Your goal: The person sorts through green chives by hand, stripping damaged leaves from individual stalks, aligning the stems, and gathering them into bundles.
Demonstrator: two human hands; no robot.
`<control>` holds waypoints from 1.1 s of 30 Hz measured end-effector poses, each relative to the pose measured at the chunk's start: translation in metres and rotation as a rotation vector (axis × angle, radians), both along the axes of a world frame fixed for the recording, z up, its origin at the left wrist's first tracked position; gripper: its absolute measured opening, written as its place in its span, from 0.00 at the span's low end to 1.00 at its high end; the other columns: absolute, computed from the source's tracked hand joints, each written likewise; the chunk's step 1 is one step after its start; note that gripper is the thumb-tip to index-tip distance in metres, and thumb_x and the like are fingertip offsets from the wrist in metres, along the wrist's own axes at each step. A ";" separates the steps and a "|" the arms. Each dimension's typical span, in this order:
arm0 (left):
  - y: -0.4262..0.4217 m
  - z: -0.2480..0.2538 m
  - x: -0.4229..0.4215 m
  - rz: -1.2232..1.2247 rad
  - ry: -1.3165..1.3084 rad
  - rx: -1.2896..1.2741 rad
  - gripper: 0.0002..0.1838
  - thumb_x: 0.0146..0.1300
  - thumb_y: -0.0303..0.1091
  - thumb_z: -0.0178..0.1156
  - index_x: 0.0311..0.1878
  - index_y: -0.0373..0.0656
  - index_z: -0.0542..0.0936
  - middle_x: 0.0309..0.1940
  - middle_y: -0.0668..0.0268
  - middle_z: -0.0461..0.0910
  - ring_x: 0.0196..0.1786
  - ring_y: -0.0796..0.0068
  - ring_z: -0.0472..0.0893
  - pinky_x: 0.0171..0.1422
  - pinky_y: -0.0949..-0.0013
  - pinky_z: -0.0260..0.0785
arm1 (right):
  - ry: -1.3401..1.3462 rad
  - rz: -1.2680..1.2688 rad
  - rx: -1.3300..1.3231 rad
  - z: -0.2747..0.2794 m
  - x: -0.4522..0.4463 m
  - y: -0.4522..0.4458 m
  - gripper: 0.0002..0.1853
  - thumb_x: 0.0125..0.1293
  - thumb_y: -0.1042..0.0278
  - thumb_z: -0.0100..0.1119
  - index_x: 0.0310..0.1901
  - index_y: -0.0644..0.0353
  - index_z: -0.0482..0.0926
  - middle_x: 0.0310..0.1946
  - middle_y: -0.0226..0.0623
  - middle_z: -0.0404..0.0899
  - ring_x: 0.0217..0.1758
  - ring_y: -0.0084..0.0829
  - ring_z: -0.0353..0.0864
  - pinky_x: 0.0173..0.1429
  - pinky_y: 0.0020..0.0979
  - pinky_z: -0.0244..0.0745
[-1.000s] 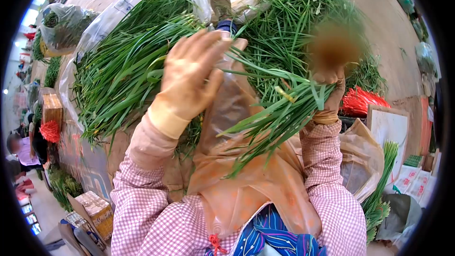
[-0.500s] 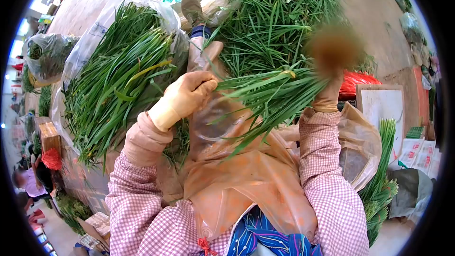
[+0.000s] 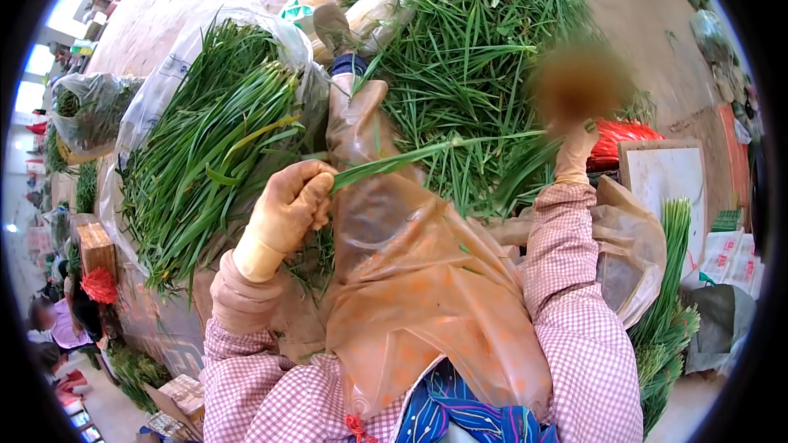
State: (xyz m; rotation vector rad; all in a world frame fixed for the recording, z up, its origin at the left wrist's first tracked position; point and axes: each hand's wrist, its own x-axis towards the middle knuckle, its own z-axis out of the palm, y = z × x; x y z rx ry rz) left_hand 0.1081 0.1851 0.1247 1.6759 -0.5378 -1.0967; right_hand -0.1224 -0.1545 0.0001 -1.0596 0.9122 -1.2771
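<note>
My left hand (image 3: 287,209), in a pale glove, is closed on the tips of a few long green leaves (image 3: 394,162). These leaves stretch taut to the right, toward my right hand (image 3: 579,143). A brown blur covers most of the right hand's fingers; a bunch of green stalks (image 3: 529,171) hangs from it to the left. Beside my left hand, a pile of long green leaves (image 3: 222,135) lies on an open clear plastic bag (image 3: 135,111). A larger loose heap of leaves (image 3: 476,41) spreads beyond my outstretched leg.
A brown plastic apron (image 3: 427,279) covers my lap. Red ties (image 3: 620,141) and a white board (image 3: 666,189) are at the right, above upright green bundles (image 3: 669,279). A box (image 3: 96,248) with red ties stands left. Another person (image 3: 66,324) is at the far left.
My left hand has gone from open to closed on leaf tips and pulled down and left. The leaves between my hands have narrowed to a taut strand, while the rest hang near my right hand.
</note>
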 end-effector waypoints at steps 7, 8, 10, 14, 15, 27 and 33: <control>0.021 0.008 0.004 0.155 0.036 -0.001 0.11 0.71 0.35 0.51 0.38 0.38 0.76 0.15 0.74 0.66 0.16 0.86 0.63 0.24 0.80 0.63 | -0.036 0.272 0.226 0.005 0.001 0.007 0.11 0.65 0.67 0.59 0.46 0.64 0.78 0.15 0.23 0.63 0.14 0.17 0.61 0.18 0.23 0.59; 0.015 0.006 -0.001 0.170 0.051 -0.007 0.11 0.71 0.35 0.51 0.38 0.38 0.76 0.15 0.75 0.66 0.16 0.86 0.63 0.24 0.80 0.63 | -0.144 0.578 0.258 0.013 0.015 0.021 0.15 0.67 0.67 0.57 0.52 0.65 0.75 0.16 0.21 0.62 0.14 0.16 0.59 0.19 0.22 0.57; 0.006 0.002 -0.005 0.143 0.099 -0.019 0.11 0.71 0.36 0.52 0.38 0.38 0.76 0.15 0.75 0.66 0.16 0.86 0.64 0.25 0.80 0.63 | -0.183 0.874 0.238 0.052 0.049 0.067 0.20 0.67 0.68 0.56 0.59 0.64 0.70 0.17 0.20 0.63 0.16 0.13 0.60 0.20 0.18 0.58; -0.002 0.000 -0.008 0.068 0.072 -0.071 0.12 0.71 0.36 0.51 0.39 0.37 0.76 0.16 0.74 0.68 0.17 0.85 0.65 0.25 0.81 0.61 | 0.123 1.026 0.227 0.070 0.087 0.104 0.16 0.65 0.69 0.59 0.53 0.66 0.75 0.18 0.23 0.70 0.17 0.15 0.64 0.20 0.20 0.60; -0.002 0.000 -0.009 0.060 0.079 -0.082 0.12 0.71 0.37 0.52 0.38 0.37 0.76 0.16 0.74 0.68 0.17 0.85 0.65 0.25 0.81 0.61 | 0.124 1.030 0.230 0.067 0.088 0.103 0.16 0.65 0.69 0.59 0.53 0.66 0.75 0.18 0.23 0.70 0.17 0.15 0.64 0.20 0.20 0.60; -0.010 -0.024 -0.013 0.058 0.135 -0.108 0.12 0.70 0.39 0.53 0.39 0.38 0.76 0.15 0.74 0.67 0.16 0.85 0.64 0.25 0.80 0.65 | 0.120 0.841 0.306 0.062 0.055 0.077 0.21 0.64 0.69 0.61 0.58 0.58 0.72 0.18 0.24 0.72 0.15 0.16 0.66 0.17 0.20 0.59; -0.030 -0.020 -0.023 -0.050 0.120 -0.093 0.12 0.70 0.39 0.53 0.38 0.38 0.76 0.15 0.73 0.67 0.17 0.83 0.65 0.24 0.79 0.62 | 0.102 0.785 0.403 0.073 0.077 0.099 0.07 0.62 0.69 0.62 0.40 0.60 0.80 0.16 0.26 0.71 0.16 0.18 0.68 0.18 0.21 0.62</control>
